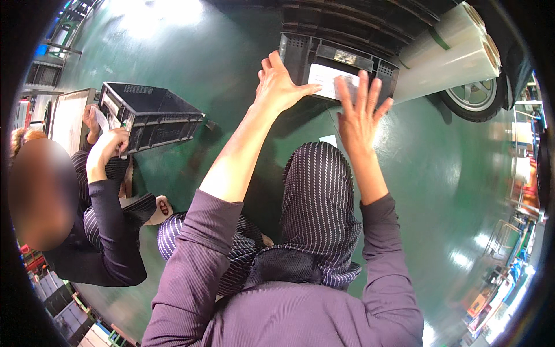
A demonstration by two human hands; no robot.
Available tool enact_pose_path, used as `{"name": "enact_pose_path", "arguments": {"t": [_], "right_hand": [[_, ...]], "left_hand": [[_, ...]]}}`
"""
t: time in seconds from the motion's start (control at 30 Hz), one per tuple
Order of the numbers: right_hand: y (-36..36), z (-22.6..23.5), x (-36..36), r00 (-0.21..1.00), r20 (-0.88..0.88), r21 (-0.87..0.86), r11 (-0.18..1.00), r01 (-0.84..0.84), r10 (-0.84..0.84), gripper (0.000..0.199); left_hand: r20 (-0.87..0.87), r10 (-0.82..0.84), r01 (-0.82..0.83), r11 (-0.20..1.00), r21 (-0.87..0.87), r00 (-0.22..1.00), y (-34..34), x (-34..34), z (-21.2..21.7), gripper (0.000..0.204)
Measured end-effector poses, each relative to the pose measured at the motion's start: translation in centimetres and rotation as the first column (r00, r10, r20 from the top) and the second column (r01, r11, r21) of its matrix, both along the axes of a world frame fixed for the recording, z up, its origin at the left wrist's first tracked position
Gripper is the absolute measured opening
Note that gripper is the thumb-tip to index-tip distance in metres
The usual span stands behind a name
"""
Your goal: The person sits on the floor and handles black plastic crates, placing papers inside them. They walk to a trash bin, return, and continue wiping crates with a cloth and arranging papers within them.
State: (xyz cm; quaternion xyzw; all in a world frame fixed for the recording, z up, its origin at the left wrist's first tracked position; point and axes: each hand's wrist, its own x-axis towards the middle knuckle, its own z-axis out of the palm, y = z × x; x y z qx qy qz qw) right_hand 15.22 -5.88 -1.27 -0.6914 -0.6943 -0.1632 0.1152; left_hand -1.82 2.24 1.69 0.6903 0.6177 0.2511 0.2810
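A black plastic crate [298, 52] stands in front of me at the top of the view, with a white paper label [321, 81] on its near side. My left hand [277, 87] is at the crate's left corner, fingers spread and the thumb reaching to the label's left edge. Over the label's right part, my right hand [361, 113] has its fingers stretched apart, holding nothing. Whether its fingertips touch the label cannot be told. Part of the label is hidden behind these fingers.
Clear plastic film rolls [448, 55] lie right of the crate, beside a wheel [477, 98]. On my left a co-worker [110, 225] sits with both hands at another black crate [167, 121], a pale strip in them. A small white paper scrap [328, 140] lies on the green floor [439, 173].
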Motion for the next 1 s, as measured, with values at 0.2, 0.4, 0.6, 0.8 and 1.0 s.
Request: {"name": "enact_pose_path", "arguments": {"t": [0.2, 0.4, 0.6, 0.8, 1.0], "right_hand": [[-2.4, 5.0, 0.3, 0.997, 0.071, -0.243, 0.969, 0.036, -0.019, 0.073], [3.2, 5.6, -1.4, 0.913, -0.240, -0.348, 0.849, -0.398, 0.329, 0.074], [3.9, 1.7, -4.7, 0.840, -0.486, -0.578, 0.632, -0.517, 0.243, 0.051], [1.4, -0.4, -10.0, 0.830, -0.535, -0.655, 0.545, -0.524, 0.156, 0.044], [1.4, -7.6, -15.1, 0.783, -0.384, -0.579, 0.533, -0.617, 0.489, 0.036]], "left_hand": [[-0.097, -0.188, 0.170, 0.971, -0.169, 0.977, 0.1, -2.5, -1.3, 0.102], [0.043, -0.196, 0.198, 0.979, -0.040, 0.980, -3.7, -5.8, -4.8, 0.097], [0.299, -0.331, 0.265, 0.934, 0.241, 0.895, -8.3, -14.3, -15.0, 0.080], [-0.128, 0.345, -0.314, 0.925, 0.214, 0.930, -7.6, -25.5, -27.9, 0.045], [-0.628, 0.015, 0.107, 0.982, 0.156, 0.778, -3.3, -29.6, -30.5, 0.036]]}}
